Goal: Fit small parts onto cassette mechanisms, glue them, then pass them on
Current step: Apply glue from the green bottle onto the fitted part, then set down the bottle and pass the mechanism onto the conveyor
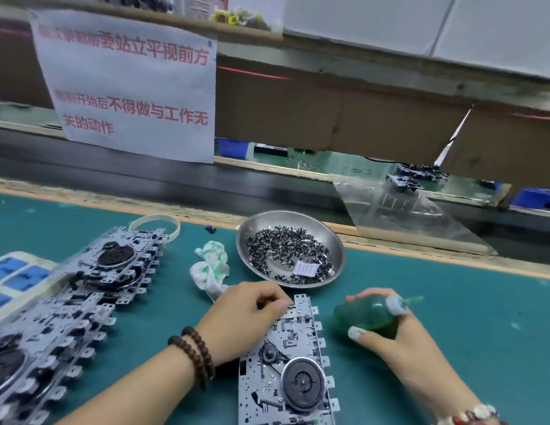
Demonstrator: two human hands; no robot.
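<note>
Now we note: left hand (247, 314) fingers curled, pinching top edge of cassette mechanism (286, 363) on bench (451, 317); right hand (387, 329) grips green glue bottle (367, 314).

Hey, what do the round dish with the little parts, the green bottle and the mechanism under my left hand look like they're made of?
Dish: likely stainless steel, with a shiny, reflective rim.
Green bottle: probably soft plastic, translucent, with a paler cap and a green nozzle; the right hand grips it.
Mechanism: apparently stamped sheet metal, matte silver with bent tabs, plus a black, plastic-looking wheel; the left hand rests on its top end.
</note>
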